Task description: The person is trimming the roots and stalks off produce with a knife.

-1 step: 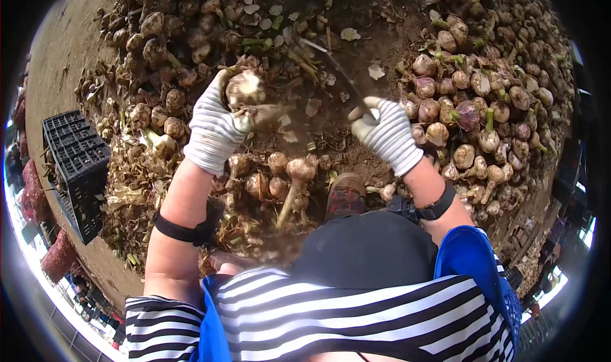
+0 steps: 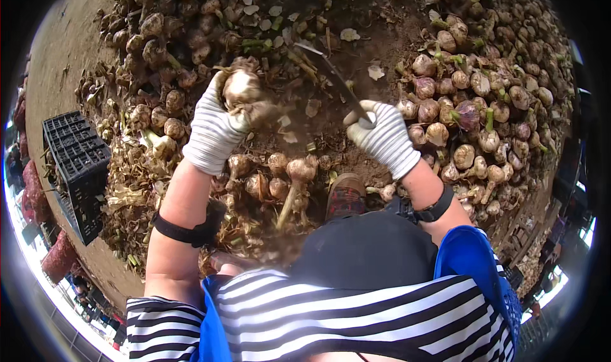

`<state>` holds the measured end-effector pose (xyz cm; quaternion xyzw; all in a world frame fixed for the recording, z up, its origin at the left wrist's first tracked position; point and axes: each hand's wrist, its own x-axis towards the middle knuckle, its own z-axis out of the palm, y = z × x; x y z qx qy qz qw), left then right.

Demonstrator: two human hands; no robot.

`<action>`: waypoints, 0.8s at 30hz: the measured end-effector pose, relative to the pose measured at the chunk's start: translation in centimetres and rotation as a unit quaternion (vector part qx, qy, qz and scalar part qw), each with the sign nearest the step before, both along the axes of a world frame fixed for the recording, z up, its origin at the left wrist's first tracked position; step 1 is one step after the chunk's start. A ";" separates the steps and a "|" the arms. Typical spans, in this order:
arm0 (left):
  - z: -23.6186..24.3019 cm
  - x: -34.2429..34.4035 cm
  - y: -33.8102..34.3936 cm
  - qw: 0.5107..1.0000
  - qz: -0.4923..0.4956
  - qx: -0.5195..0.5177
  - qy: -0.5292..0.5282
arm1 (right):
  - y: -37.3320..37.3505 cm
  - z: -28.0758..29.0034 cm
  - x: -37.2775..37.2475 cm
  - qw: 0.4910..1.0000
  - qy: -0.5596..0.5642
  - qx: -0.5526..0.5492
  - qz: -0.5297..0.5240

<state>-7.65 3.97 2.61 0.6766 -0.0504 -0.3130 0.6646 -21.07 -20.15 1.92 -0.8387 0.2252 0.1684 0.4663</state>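
Observation:
My left hand (image 2: 219, 123), in a striped white glove, is closed around a garlic bulb (image 2: 241, 86). The bulb's pale, partly bare face turns upward, and brownish husk hangs about it; its edges are blurred by motion. In a matching glove, my right hand (image 2: 384, 136) grips a long, narrow knife (image 2: 340, 85) by its near end. The dark blade slants up and to the left, with a bright tip, and stays apart from the bulb. Several garlic bulbs with stems (image 2: 300, 169) lie on the ground just below and between the hands.
A large heap of garlic bulbs (image 2: 468, 113) spreads on the right, and a dirtier heap (image 2: 153, 50) lies at the far left. Beyond the left forearm stands a black plastic crate (image 2: 76, 152). Loose skins litter the soil, and my shoe (image 2: 346, 196) shows in the middle.
The knife's tip has shifted slightly left and down, with my right hand moving a little left. The bulb in my left hand has moved slightly, showing more of its pale face.

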 end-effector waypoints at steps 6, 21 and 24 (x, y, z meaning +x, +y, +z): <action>2.6 -1.3 -1.7 0.953 0.035 -0.108 0.283 | 1.4 1.3 0.5 0.999 -0.031 0.038 0.023; 6.5 -0.7 -7.4 0.970 -0.128 -0.196 -0.058 | -0.3 -6.7 -1.2 0.994 0.111 -0.018 -0.012; 6.3 -1.0 -7.1 0.947 -0.248 0.027 -0.203 | -2.1 -7.0 -0.6 0.996 0.005 0.076 -0.042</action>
